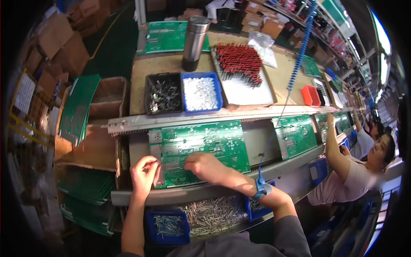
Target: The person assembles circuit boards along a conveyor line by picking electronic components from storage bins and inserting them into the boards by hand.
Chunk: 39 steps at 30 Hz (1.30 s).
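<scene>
A green circuit board (205, 143) lies on the rail line in front of me, with small holes and pale markings on its face. My left hand (144, 173) is at its left edge, thumb and fingers brought together; whatever they pinch is too small to make out. Over the middle of the board's near half is my right hand (206, 167), its fingers closed and pointing left. Their tips are partly hidden, and I cannot tell what is in them. A blue wrist strap (262, 187) with a cord circles my right wrist.
Beyond the rail stand a black bin (163, 92) of dark parts, a blue bin (201, 93) of white parts, a steel flask (196, 43) and red-topped components (239, 62). Loose metal-leaded parts (214, 214) lie near me. A coiled blue cord (299, 55) hangs right; a co-worker (351, 171) sits beyond.
</scene>
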Motion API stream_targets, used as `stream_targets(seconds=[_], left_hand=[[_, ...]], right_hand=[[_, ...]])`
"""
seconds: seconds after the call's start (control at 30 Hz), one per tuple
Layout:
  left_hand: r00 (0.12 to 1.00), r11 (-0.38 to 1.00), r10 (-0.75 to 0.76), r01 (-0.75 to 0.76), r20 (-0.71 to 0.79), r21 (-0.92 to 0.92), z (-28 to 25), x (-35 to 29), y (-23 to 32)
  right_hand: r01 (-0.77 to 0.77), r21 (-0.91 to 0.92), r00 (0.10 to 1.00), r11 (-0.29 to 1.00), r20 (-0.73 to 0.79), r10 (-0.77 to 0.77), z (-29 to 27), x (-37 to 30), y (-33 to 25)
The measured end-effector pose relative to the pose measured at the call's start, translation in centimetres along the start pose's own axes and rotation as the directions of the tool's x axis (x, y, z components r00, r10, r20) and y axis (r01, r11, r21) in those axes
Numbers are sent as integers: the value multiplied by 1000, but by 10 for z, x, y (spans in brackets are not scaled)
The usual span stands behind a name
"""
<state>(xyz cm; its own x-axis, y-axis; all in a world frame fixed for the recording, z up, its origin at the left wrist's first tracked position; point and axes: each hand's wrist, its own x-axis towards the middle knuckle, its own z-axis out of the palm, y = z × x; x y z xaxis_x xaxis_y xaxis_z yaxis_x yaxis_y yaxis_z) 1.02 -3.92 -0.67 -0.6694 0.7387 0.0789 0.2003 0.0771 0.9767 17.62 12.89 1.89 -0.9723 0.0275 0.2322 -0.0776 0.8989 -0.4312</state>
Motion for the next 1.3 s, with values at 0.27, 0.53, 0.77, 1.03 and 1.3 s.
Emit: stream_targets(seconds=[0.27,0.53,0.77,1.03,1.3], left_hand=[[1000,983,-16,20,25,-184,-3,-6,21],[958,953,279,-270,-57,137,2,-16,-1],[937,930,350,-348,1,118,4,-8,-1],[953,949,303,-300,-19,92,-2,0,2],[926,923,377,-376,1,81,0,-11,2]], right_hand=[[45,-104,995,994,90,-36,14,11,-6],[-16,109,1000,994,-12,17,-7,13,-11],[93,82,983,992,-167,-78,8,51,-29],[35,156,983,987,-181,-6,10,60,-38],[0,229,981,973,-188,45,9,50,-38]])
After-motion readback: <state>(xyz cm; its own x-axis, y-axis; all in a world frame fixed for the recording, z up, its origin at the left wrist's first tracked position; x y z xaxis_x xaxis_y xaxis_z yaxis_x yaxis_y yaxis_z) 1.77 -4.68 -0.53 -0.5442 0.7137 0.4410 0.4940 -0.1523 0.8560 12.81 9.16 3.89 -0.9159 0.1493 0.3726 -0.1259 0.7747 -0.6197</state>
